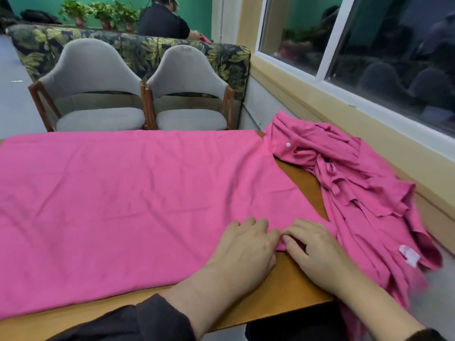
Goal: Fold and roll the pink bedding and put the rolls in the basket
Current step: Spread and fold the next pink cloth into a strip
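A pink sheet (128, 193) lies spread flat over most of the wooden table (283, 296). Its near right corner sits between my two hands. My left hand (246, 244) rests on the sheet with its fingertips curled at that corner. My right hand (312, 247) pinches the same corner from the right, fingers bent over the fabric edge. A second, darker pink piece of bedding (357, 183) lies crumpled at the table's right end, with a white snap button (288, 144) and a white label (408, 255). No basket is in view.
Two grey chairs (98, 94) (189, 94) stand past the table's far edge, with a leaf-patterned sofa (138, 49) behind them. A yellow window sill (344, 114) runs along the right. A person (162, 20) sits far back.
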Demonstrator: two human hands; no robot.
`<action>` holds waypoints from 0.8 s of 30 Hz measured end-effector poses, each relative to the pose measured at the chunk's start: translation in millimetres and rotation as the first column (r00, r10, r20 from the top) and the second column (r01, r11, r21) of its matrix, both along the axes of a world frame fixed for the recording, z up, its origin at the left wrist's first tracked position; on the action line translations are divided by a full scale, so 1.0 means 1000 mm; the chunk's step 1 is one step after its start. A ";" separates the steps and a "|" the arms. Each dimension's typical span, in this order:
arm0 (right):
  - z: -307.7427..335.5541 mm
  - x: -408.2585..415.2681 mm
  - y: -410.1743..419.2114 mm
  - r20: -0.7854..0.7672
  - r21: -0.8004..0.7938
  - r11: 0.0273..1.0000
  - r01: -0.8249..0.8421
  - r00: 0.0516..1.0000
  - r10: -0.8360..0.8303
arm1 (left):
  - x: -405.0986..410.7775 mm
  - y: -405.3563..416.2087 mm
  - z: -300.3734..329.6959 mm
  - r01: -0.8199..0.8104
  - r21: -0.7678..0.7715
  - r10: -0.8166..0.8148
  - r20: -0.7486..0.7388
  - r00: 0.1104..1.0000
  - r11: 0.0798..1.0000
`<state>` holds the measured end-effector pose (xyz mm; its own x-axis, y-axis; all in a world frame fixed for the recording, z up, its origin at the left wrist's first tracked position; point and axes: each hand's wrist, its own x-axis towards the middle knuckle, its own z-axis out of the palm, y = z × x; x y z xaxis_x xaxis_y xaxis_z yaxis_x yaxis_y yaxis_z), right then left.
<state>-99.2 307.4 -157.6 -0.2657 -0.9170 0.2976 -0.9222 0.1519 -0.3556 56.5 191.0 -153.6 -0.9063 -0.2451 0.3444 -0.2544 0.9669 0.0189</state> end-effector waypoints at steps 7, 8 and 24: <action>0.002 -0.008 0.006 -0.083 -0.314 0.944 0.101 0.988 -0.134 | -0.020 -0.006 0.002 -0.162 0.234 0.186 -0.084 0.979 0.959; 0.005 -0.005 0.008 -0.035 -0.374 0.916 0.147 0.984 -0.173 | -0.019 -0.008 0.003 -0.165 0.326 0.207 -0.100 0.973 0.931; 0.025 -0.001 -0.070 0.998 -0.039 0.785 0.618 0.055 0.007 | -0.012 -0.024 0.001 -0.071 0.784 0.396 -0.232 0.888 0.617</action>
